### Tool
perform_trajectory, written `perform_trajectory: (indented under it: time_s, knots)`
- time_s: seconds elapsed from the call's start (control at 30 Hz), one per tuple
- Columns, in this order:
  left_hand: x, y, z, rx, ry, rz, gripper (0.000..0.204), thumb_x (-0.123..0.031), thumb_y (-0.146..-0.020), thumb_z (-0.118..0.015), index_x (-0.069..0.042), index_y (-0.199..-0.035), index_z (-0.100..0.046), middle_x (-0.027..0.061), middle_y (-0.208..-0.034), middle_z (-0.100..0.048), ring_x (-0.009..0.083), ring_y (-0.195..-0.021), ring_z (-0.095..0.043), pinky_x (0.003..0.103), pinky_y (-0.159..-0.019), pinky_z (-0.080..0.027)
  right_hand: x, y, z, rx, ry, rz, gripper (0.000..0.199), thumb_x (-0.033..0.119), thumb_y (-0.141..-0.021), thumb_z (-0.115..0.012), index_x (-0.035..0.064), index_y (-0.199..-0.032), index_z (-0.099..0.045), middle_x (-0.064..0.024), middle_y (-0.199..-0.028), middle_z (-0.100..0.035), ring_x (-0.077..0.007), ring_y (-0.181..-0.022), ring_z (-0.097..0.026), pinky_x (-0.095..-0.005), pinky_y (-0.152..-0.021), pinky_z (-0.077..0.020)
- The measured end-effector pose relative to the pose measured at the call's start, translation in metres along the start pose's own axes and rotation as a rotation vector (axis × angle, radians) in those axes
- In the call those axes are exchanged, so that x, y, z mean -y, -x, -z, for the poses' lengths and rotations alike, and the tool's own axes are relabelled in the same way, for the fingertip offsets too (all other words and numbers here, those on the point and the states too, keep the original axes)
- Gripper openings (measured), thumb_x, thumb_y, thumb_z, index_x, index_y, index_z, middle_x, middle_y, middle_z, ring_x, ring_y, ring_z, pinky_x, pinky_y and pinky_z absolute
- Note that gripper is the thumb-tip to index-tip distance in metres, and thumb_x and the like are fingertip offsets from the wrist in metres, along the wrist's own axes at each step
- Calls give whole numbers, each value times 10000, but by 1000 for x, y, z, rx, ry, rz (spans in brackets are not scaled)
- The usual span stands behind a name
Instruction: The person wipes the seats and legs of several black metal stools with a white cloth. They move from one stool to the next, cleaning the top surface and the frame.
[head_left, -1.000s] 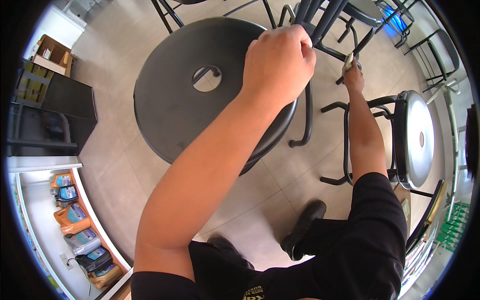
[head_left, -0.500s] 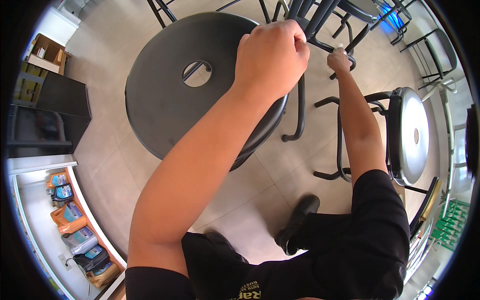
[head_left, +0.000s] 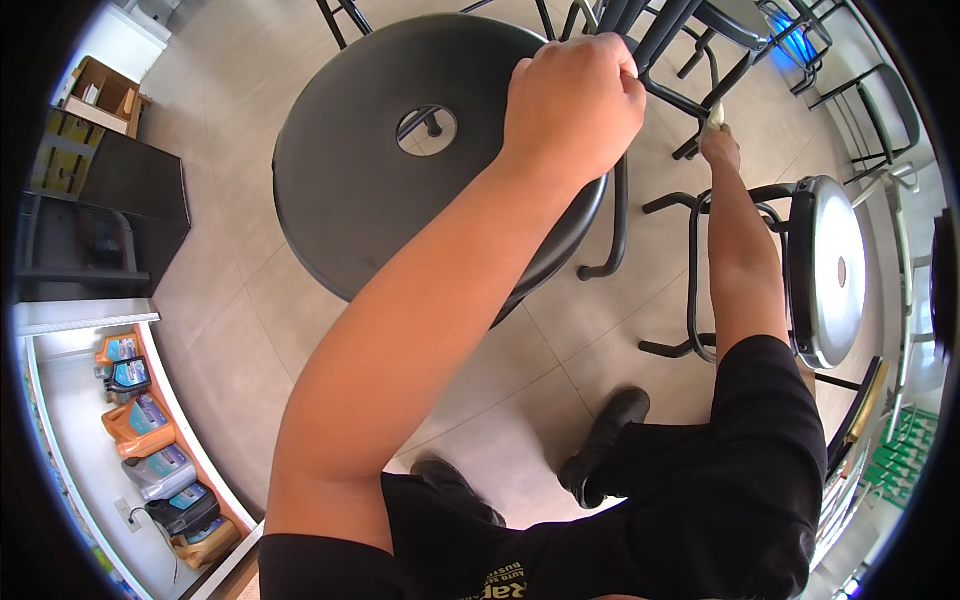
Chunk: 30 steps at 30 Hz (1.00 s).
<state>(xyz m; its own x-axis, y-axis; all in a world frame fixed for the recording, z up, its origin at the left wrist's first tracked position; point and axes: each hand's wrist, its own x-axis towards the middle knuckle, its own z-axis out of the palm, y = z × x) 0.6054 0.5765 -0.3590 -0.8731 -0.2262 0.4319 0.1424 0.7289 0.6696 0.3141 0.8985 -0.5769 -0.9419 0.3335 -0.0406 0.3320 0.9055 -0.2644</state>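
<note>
Left hand (head_left: 572,105) fisted on far-right rim of round black stool seat (head_left: 400,180), tilted up. Right hand (head_left: 718,140) pinches white cloth (head_left: 714,116). Open floor (head_left: 240,330) near-left.

left hand (head_left: 572,105) gripping round black stool (head_left: 380,200) — right hand (head_left: 718,145) low

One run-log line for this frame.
left hand: fist at round black table rim | right hand: pale cloth on chair frame
</note>
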Motion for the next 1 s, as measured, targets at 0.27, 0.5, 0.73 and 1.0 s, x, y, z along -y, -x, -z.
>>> perform_trajectory:
  time_s: [0.27,0.5,0.73,1.0]
  knots:
    - [0,0,0,-6,5,-8,161,-187,-935,-642,-92,-983,-763,79,-870,-783,307,-835,-740,418,-791,-579,57,18,-15,-62,267,590,510,263,-947,-626,2,-1381,-563,-248,-1220,-725,-385,-1119,-720,-494,-978,-563]
    - [11,2,2,-78,49,-31,114,-175,-882,-680,-125,-912,-778,128,-866,-774,363,-864,-743,497,-800,-570,94,165,78,490,-605,482,436,130,-961,-679,21,-1377,-610,-47,-938,-658,-107,-717,-582,-285,-638,-492]
    - [13,-8,7,-21,190,2,190,-255,-946,-686,-118,-1032,-785,123,-912,-787,332,-898,-762,412,-813,-585,45,271,171,596,-1176,405,245,270,-1032,-665,58,-1154,-685,11,-783,-575,-87,-645,-494,-260,-610,-419]
    - [-56,37,64,647,675,70,869,-533,-981,-753,59,-1542,-452,160,-1333,-665,212,-1273,-612,325,-1104,-454,38,375,247,882,-1389,561,401,256,-1000,-657,13,-1317,-618,18,-884,-609,-55,-677,-464,-236,-613,-380]
